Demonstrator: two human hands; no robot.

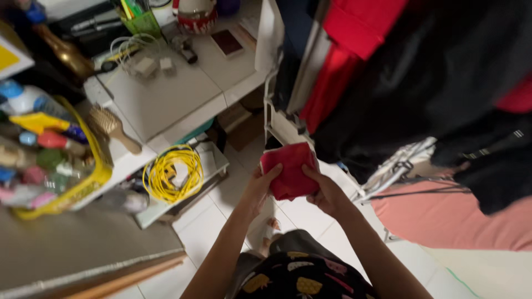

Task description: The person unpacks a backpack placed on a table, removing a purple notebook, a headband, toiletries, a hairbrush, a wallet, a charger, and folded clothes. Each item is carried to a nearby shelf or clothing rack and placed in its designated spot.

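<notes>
A small folded red cloth (289, 169) is held up in front of me over the tiled floor. My left hand (259, 191) grips its lower left edge, thumb on the front. My right hand (328, 194) holds its lower right edge. Behind the cloth hang red and black garments (421, 72) on a white drying rack (396, 166).
A white desk (172, 94) at the upper left carries cables, a hairbrush (113, 128) and small items. A yellow basket (88, 182) full of bottles stands at the left. A coil of yellow cable (173, 173) lies on a low shelf. A pink surface (443, 216) is at the right.
</notes>
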